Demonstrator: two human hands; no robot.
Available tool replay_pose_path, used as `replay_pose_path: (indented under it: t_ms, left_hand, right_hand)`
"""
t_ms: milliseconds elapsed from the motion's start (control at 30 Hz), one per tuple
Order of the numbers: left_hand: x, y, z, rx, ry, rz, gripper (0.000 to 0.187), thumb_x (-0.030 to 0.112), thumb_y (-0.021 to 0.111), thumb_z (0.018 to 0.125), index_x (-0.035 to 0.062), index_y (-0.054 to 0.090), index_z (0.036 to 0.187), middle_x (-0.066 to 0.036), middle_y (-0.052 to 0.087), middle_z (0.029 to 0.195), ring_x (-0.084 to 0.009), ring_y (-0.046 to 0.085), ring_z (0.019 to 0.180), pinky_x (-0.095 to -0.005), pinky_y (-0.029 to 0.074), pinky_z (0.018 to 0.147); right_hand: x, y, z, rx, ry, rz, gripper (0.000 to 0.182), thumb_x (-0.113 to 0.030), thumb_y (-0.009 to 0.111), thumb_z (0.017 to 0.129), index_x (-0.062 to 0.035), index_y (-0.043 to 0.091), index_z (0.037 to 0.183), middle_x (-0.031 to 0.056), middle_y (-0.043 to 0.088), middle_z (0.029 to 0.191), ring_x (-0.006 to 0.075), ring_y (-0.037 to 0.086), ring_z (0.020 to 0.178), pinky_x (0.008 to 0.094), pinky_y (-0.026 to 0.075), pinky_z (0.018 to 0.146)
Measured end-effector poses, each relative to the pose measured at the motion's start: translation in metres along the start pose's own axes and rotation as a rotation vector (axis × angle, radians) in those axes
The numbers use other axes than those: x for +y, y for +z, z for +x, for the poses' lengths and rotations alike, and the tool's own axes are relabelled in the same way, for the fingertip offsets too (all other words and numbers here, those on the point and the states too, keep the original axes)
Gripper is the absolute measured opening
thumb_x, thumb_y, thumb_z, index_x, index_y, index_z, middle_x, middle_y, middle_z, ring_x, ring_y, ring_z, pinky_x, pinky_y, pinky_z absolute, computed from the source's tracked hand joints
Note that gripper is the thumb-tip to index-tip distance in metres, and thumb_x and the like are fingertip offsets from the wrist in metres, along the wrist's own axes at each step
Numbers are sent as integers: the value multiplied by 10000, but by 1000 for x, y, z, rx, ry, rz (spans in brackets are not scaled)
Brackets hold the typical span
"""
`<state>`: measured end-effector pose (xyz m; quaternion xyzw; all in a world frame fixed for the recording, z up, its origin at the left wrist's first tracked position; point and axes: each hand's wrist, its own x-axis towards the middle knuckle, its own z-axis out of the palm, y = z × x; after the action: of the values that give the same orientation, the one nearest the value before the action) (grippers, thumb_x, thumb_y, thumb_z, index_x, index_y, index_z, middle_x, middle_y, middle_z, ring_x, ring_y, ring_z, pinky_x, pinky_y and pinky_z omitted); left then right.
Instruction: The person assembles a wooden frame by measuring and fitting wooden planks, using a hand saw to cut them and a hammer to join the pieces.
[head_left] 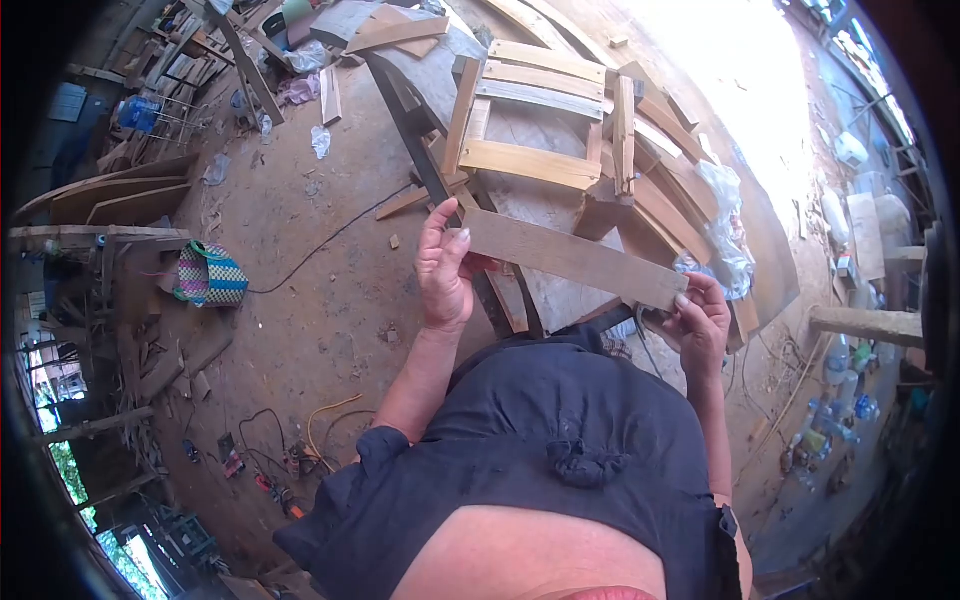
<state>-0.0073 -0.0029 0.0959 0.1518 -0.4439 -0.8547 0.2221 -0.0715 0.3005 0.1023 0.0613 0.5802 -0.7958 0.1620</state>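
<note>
A flat wooden slat (575, 256) spans the space in front of my body, held at both ends. My left hand (446, 262) pinches its left end between thumb and fingers. At the lower right end, my right hand (700, 318) grips the slat the same way. Just beyond it stands a slatted wooden frame (530, 163) with several pale crosspieces between two uprights. A dark wooden post (605, 207) below the frame's right side is partly hidden behind the slat.
Loose boards (672, 190) lie stacked right of the frame. A woven checkered bag (211, 275) sits on the floor to the left, beside a dark cable (330, 247). Plastic bottles (835, 415) are scattered at the right. Cords and tools (275, 480) lie lower left.
</note>
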Motion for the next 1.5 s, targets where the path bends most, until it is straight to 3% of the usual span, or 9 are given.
replay_pose_path:
  t_ms: [133, 467, 733, 833, 1133, 1233, 1500]
  left_hand:
    - [13, -8, 12, -17, 28, 105, 296, 92, 506, 884, 0, 531, 1164, -88, 634, 977, -146, 630, 747, -291, 554, 570]
    - [30, -6, 35, 86, 56, 278, 291, 123, 550, 873, 1, 573, 1137, -63, 660, 877, -109, 614, 671, -236, 485, 533]
    - [39, -6, 48, 107, 94, 388, 276, 108, 540, 880, -14, 595, 1122, -40, 659, 851, -78, 595, 666, -214, 458, 538]
    - [42, -4, 53, 139, 112, 387, 272, 112, 547, 881, -4, 610, 1118, -31, 645, 779, -59, 555, 588, -201, 466, 522]
    - [43, -16, 67, 134, 51, 261, 298, 134, 522, 896, 4, 588, 1156, -62, 655, 984, -91, 603, 785, -233, 478, 601]
    - [33, -26, 73, 168, 51, 320, 274, 156, 513, 905, 44, 612, 1134, -64, 647, 1061, -130, 596, 895, -293, 465, 775]
    - [25, -20, 80, 97, -25, 150, 297, 189, 498, 922, 32, 587, 1158, -101, 637, 1071, -193, 619, 930, -354, 495, 771]
  right_hand:
    - [-14, 17, 4, -37, -32, -12, 294, 19, 563, 788, -23, 519, 1075, 42, 598, 811, 85, 538, 596, 201, 462, 508]
    - [-33, 34, 21, -180, -48, 63, 415, 40, 622, 739, -7, 499, 1133, 33, 556, 735, 101, 548, 579, 221, 451, 514]
    - [-47, 54, 28, -192, -6, -29, 344, -44, 590, 814, 11, 536, 1149, 9, 554, 693, 76, 508, 524, 200, 420, 486]
    - [-52, 66, 32, -197, -10, -61, 321, -60, 579, 832, 11, 537, 1142, 0, 546, 668, 69, 496, 500, 194, 411, 473]
    - [-62, 79, 45, -222, -4, -51, 247, -69, 544, 855, -3, 532, 1093, 31, 584, 821, 66, 520, 544, 184, 431, 470]
    - [-65, 79, 48, -224, 15, -60, 234, -59, 527, 849, -9, 530, 1078, 42, 584, 809, 71, 520, 537, 186, 431, 456]
    - [-71, 84, 48, -236, 51, -58, 345, -46, 489, 803, 51, 534, 1131, 91, 599, 851, 88, 525, 526, 196, 444, 453]
